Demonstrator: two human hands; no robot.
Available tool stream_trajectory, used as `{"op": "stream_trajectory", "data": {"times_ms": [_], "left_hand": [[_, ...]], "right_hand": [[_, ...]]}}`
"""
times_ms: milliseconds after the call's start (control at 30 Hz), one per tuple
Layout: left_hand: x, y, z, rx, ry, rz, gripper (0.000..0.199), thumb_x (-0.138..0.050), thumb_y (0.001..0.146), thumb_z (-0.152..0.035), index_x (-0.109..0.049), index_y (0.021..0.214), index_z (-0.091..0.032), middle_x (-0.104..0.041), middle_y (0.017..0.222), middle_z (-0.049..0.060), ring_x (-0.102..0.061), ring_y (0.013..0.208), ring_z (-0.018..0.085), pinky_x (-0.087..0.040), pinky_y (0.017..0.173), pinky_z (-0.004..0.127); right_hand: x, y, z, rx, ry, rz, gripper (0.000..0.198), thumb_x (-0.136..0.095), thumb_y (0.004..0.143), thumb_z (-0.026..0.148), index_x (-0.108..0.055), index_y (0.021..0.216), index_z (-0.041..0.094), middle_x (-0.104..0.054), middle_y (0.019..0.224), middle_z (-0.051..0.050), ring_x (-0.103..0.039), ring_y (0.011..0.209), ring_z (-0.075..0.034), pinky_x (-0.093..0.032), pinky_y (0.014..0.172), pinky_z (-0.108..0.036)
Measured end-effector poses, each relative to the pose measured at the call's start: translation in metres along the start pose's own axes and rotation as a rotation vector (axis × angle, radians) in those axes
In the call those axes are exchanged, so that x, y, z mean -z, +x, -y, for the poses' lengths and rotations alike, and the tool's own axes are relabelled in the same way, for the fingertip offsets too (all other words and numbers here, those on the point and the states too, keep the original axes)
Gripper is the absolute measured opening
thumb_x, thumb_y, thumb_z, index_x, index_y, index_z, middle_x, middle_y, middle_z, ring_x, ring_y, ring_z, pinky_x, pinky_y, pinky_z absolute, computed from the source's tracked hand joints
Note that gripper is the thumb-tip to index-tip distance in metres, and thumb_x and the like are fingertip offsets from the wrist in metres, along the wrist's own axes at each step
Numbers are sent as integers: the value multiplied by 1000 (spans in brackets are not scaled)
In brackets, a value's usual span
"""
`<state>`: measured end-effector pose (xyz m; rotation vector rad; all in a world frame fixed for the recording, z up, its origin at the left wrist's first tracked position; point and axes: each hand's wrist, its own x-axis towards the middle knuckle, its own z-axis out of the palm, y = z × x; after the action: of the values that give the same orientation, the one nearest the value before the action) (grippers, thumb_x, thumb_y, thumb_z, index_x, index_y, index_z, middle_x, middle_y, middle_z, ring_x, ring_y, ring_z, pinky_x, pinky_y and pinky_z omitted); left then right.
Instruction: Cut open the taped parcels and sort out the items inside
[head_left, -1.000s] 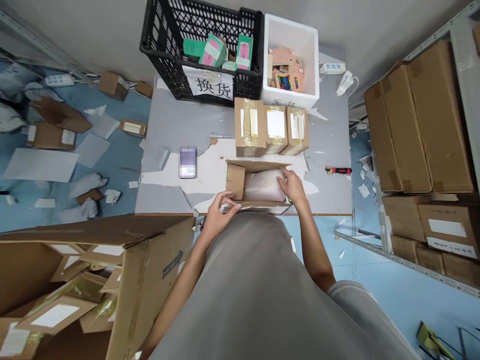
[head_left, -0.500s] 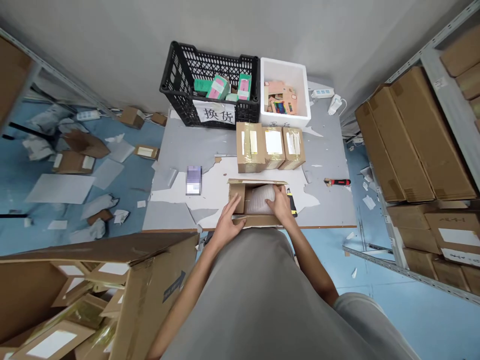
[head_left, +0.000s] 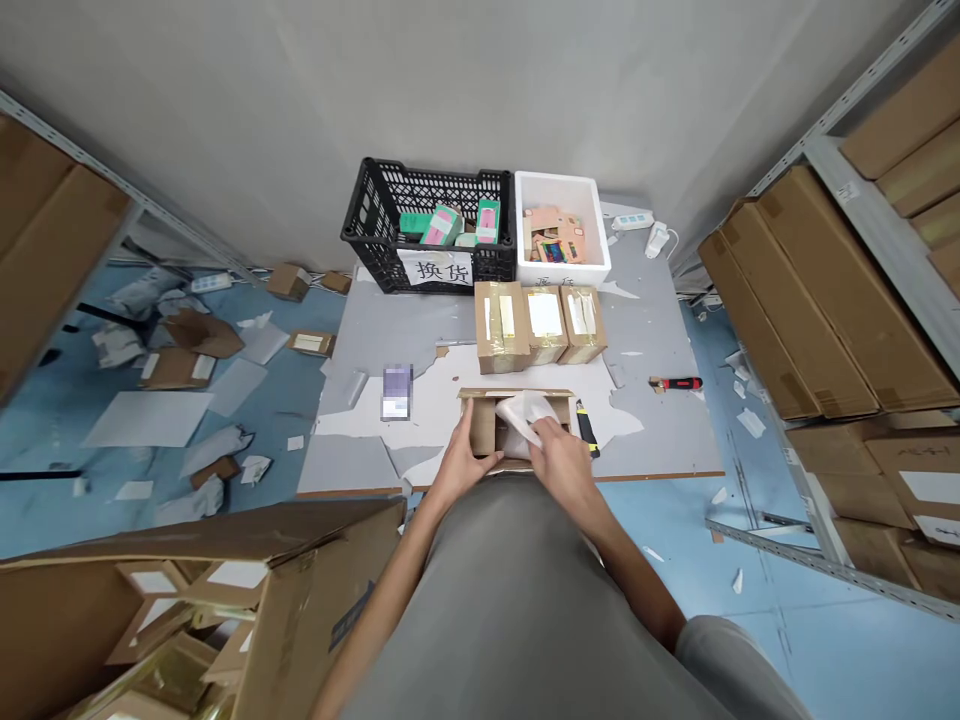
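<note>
An open cardboard box (head_left: 484, 428) sits at the table's front edge, right before my body. My left hand (head_left: 459, 462) grips its left end, fingers along the outside and thumb over the near edge. Inside lies translucent white bubble wrap (head_left: 517, 412), partly lifted above the rim. My right hand (head_left: 561, 462) is closed on the right part of that wrap, over the box's near side; the fingertips are partly hidden. What the wrap covers, if anything, cannot be seen. Just right of the box lies a yellow and black utility knife (head_left: 586, 430).
Three taped cartons (head_left: 545, 325) stand behind the box. Farther back are a black crate (head_left: 367, 265) with green-and-pink packs and a white foam bin (head_left: 600, 265). A phone (head_left: 397, 392) lies left, a red-handled tool (head_left: 679, 384) right. A large carton (head_left: 315, 600) flanks my left arm.
My right hand has turned palm-down and pulled the bubble wrap up and leftward inside the box. My left hand stays at the left end. The camera view has tilted upward.
</note>
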<state>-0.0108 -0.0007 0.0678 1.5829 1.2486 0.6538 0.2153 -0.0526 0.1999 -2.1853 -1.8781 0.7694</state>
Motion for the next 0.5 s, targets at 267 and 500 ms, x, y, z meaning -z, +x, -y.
{"op": "stream_trajectory", "data": {"times_ms": [267,500], "left_hand": [[26,3,-43,95,-184,-191,86,-79,93,-80,-71,154,-19,-71,162,24,-66,157,44,-50,135,62],[55,27,-116,57,-519,-116,96,-61,101,-92,-60,170,-25,-83,137,17,-84,110,30,-74,85,41]], "right_hand": [[98,-44,-7,71,675,-792,28,-80,105,55,-74,97,30,-76,92,-1,-72,83,-23,-58,76,-33],[66,4,2,69,1007,-786,37,-85,99,63,-75,103,27,-83,105,-7,-80,101,-27,-65,90,-37]]}}
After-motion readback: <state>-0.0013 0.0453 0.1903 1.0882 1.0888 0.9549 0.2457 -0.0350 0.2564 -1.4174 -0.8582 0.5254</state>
